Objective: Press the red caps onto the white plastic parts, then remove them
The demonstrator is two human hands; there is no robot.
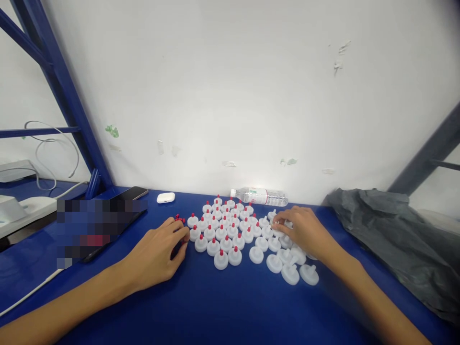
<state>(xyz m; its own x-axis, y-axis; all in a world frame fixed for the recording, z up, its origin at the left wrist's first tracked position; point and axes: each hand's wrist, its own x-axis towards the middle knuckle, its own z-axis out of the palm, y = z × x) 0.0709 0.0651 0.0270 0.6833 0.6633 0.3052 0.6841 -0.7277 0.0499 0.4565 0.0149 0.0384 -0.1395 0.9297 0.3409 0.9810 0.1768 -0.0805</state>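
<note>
Many round white plastic caps with thin nozzles lie on the blue table. On the left and middle, the white caps (224, 233) stand upright with small red tips on their nozzles. To the right, bare white nozzle caps (274, 263) lie in a loose pile, several tilted. My left hand (161, 249) curls at a small pile of red tips (179, 218), with red showing between thumb and fingers; the palm side is hidden. My right hand (302, 230) reaches into the bare pile, its thumb and finger closed around a white nozzle cap partly hidden by the hand.
A clear plastic bottle (260, 196) lies against the wall behind the caps. A white earbud case (166, 197) and a phone (134, 193) are at the back left. White cables and a power strip (32, 211) sit far left. A dark plastic bag (391, 239) covers the right side.
</note>
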